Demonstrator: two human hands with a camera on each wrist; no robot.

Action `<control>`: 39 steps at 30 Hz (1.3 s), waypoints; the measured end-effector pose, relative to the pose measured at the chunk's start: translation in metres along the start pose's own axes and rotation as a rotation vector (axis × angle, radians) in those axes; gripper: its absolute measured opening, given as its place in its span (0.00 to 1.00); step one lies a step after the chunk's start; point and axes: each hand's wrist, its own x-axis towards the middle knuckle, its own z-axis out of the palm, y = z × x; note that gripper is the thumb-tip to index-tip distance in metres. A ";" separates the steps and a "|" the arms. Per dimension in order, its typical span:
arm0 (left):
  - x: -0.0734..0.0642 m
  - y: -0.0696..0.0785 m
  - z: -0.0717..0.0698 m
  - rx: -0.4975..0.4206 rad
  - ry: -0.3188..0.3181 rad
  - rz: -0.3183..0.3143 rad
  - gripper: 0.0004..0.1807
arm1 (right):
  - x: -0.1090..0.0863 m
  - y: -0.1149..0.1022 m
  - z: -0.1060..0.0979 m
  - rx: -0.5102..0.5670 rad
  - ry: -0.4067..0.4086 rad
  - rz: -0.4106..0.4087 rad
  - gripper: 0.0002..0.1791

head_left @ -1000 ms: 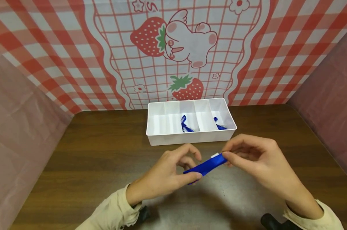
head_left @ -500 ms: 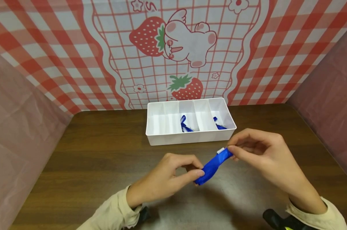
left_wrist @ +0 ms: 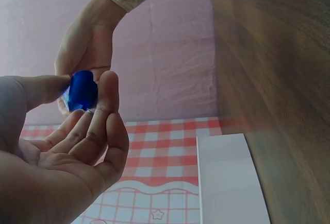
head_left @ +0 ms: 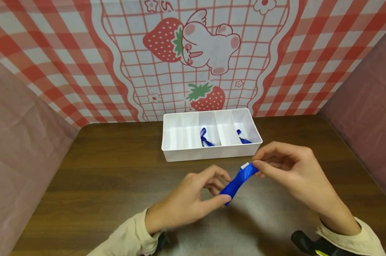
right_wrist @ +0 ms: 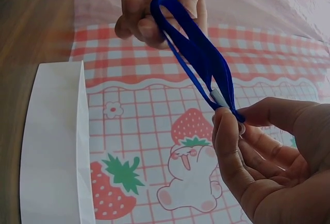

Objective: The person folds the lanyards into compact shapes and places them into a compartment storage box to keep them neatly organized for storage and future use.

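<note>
A blue ribbon lanyard (head_left: 236, 183), folded into long loops, stretches between my two hands in front of the box. My right hand (head_left: 285, 167) pinches its upper end between thumb and fingertips; a small white piece (right_wrist: 218, 98) shows beside the pinch, and part of a ring peeks out under the fingers. At the lower end, my left hand (head_left: 193, 199) has its thumb on one side of the ribbon and its forefinger on the other. The left wrist view shows the ribbon's rounded end (left_wrist: 82, 90) between them, the other fingers bent loosely below.
Behind the hands, a white divided box (head_left: 209, 153) stands on the brown wooden table (head_left: 116, 177). Two of its compartments hold blue ribbon pieces (head_left: 207, 140). A red-and-white checked cloth (head_left: 84, 71) hangs behind, with pinkish cloth at both sides.
My right hand has shifted slightly up and right, tilting the lanyard more steeply. My left thumb and fingers have slid toward its lower end, the fingers closing on it and then spreading a little.
</note>
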 end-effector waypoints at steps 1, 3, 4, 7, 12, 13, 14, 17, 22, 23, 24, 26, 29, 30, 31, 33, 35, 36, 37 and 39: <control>0.000 0.000 0.001 0.008 0.004 -0.006 0.14 | 0.000 0.000 0.000 0.000 0.002 -0.003 0.08; 0.000 -0.001 0.002 0.035 0.013 -0.001 0.15 | 0.000 0.000 0.000 -0.002 0.004 -0.005 0.08; 0.000 -0.001 0.003 0.039 0.016 -0.006 0.15 | 0.000 0.000 0.000 0.000 0.004 -0.008 0.08; -0.001 -0.002 0.005 0.039 0.023 -0.016 0.16 | 0.000 0.000 0.000 0.019 0.005 -0.019 0.08; -0.001 -0.004 0.006 0.011 0.028 -0.032 0.19 | 0.000 0.001 -0.002 0.044 -0.014 -0.018 0.08; -0.001 -0.004 0.006 0.004 0.028 -0.035 0.19 | 0.001 0.002 -0.003 0.047 -0.021 -0.009 0.08; -0.001 -0.005 0.006 0.003 0.026 -0.033 0.19 | 0.002 0.002 -0.004 0.043 -0.027 0.001 0.08; -0.001 -0.004 0.006 0.006 0.021 -0.011 0.20 | 0.004 0.005 -0.008 0.051 -0.044 0.036 0.07; -0.001 -0.004 0.006 0.025 0.025 0.064 0.16 | 0.008 0.014 -0.012 0.107 -0.068 0.025 0.06; -0.001 -0.003 0.006 0.035 0.027 0.082 0.14 | 0.008 0.015 -0.013 0.122 -0.073 0.021 0.06; -0.001 -0.004 0.006 0.043 0.028 0.096 0.12 | 0.009 0.016 -0.014 0.134 -0.078 0.021 0.05; -0.001 -0.004 0.005 0.054 0.024 0.120 0.08 | 0.009 0.018 -0.016 0.162 -0.090 0.031 0.05; -0.001 -0.002 0.004 0.040 -0.014 0.145 0.06 | 0.010 0.021 -0.019 0.172 -0.114 0.056 0.04; -0.001 -0.002 0.003 0.030 -0.034 0.151 0.06 | 0.010 0.021 -0.019 0.171 -0.122 0.065 0.04; -0.001 0.000 0.002 0.018 -0.056 0.160 0.07 | 0.010 0.022 -0.020 0.175 -0.131 0.066 0.04; 0.000 0.002 0.000 0.010 -0.103 0.181 0.11 | 0.010 0.024 -0.020 0.174 -0.145 0.071 0.04; -0.001 0.005 -0.003 0.028 -0.136 0.208 0.14 | 0.010 0.025 -0.019 0.169 -0.158 0.078 0.04; -0.001 0.006 -0.004 0.041 -0.145 0.221 0.15 | 0.010 0.025 -0.019 0.172 -0.164 0.078 0.04; -0.001 0.007 -0.004 0.055 -0.149 0.233 0.15 | 0.010 0.026 -0.018 0.171 -0.170 0.077 0.04; -0.002 0.008 -0.006 0.094 -0.144 0.250 0.14 | 0.011 0.026 -0.016 0.162 -0.181 0.082 0.04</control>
